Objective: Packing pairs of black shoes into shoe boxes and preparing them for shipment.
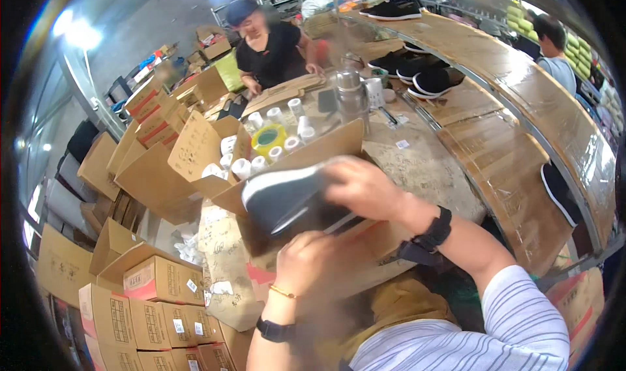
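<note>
My right hand (365,187) is closed around a dark shoe (283,198) with a white sole edge, held tilted over the front of the workbench. A second white-edged dark strip shows just below it, blurred, and I cannot tell whether it is another shoe. Close under the shoe is my left hand (305,260), its fingers curled in; what they grip, if anything, is hidden. Behind the shoe stands an open cardboard box (202,150) holding several white label rolls (242,169) and a roll of yellowish tape (268,138).
Several black shoes (433,81) sit on the wooden rack (482,149) at right. Closed cartons (163,281) are stacked at lower left. A metal flask (349,87) stands on the bench. Across it, a person (270,48) handles flat cardboard (287,92); another person (554,51) is far right.
</note>
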`<state>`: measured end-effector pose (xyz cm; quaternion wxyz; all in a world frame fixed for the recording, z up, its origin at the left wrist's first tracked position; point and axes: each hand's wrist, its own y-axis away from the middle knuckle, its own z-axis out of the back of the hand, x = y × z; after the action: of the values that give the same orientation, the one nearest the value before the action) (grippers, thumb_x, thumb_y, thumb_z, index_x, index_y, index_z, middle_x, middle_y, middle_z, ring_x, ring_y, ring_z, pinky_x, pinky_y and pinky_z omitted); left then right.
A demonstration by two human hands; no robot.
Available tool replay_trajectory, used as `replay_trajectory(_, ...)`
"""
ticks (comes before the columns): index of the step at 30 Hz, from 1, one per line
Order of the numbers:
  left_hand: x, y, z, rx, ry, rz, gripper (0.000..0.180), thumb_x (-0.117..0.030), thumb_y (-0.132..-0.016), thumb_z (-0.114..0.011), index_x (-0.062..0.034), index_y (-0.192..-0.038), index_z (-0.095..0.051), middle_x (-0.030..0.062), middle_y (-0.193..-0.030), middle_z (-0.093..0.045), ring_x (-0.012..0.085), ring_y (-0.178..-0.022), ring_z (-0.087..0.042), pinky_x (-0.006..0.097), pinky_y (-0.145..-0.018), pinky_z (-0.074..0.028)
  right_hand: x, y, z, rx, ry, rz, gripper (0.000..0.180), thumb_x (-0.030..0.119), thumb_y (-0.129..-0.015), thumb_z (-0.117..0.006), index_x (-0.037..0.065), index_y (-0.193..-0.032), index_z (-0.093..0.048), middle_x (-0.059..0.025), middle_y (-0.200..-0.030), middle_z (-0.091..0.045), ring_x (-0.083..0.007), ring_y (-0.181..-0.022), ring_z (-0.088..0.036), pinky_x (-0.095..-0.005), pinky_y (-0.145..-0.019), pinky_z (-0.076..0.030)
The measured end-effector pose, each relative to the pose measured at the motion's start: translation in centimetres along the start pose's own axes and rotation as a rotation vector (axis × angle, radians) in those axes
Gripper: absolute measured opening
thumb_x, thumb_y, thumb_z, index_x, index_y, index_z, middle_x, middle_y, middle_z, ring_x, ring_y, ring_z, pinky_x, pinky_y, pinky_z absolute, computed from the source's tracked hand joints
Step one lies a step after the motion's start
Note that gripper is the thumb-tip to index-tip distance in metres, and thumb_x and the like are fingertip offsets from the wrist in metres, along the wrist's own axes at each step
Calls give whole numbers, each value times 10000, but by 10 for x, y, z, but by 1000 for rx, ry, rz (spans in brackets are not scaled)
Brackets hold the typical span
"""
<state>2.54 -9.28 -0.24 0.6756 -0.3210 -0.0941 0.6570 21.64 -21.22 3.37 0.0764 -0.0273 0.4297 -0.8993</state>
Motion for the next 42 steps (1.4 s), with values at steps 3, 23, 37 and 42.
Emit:
replay_trajectory(3, 26, 7, 39, -215, 59, 131, 178, -37, -719, -691, -52, -896, -680, 79, -831, -669, 199, -744, -633, 309, -665, -513, -4, 8, 1, 51, -94, -159, 114, 104, -742, -636, 57, -846, -648, -106, -1016, -611, -288, -960, -581, -373, -824, -466)
replay_trajectory(23, 122, 62, 47, -27, -120, 361, 249, -63, -772, -563, -112, -1010, -618, 73, -1056, -654, 291, -1001, -587, 440, -955, -377, -50, 29, -4, 358, -296, -553, 843, 368, -619, -781, 84, -1320, -409, -229, -1278, -446, -364, -1204, -424, -441, -979, -355)
replay_trajectory(37, 57, 20, 34, 439, -374, 328, 962, -604, -625, -693, -289, -1428, -267, 278, -1435, -209, 423, -1347, -182, 694, -1006, -121, -22, 30, -28, 651, 18, -108, 899, 610, -618, -668, 127, -1341, -438, -244, -1392, -298, -438, -1258, -319, -463, -1029, -287)
replay_trajectory(42, 27, 49, 28, 103, -338, 162, 890, -624, -642, -656, -292, -1403, -336, 181, -1476, -211, 378, -1370, -162, 729, -969, -110, -20, 113, -41, 112, -552, -475, 681, 455, -849, -564, 48, -1362, -382, -161, -1468, -221, -307, -1327, -288, -416, -1079, -244)
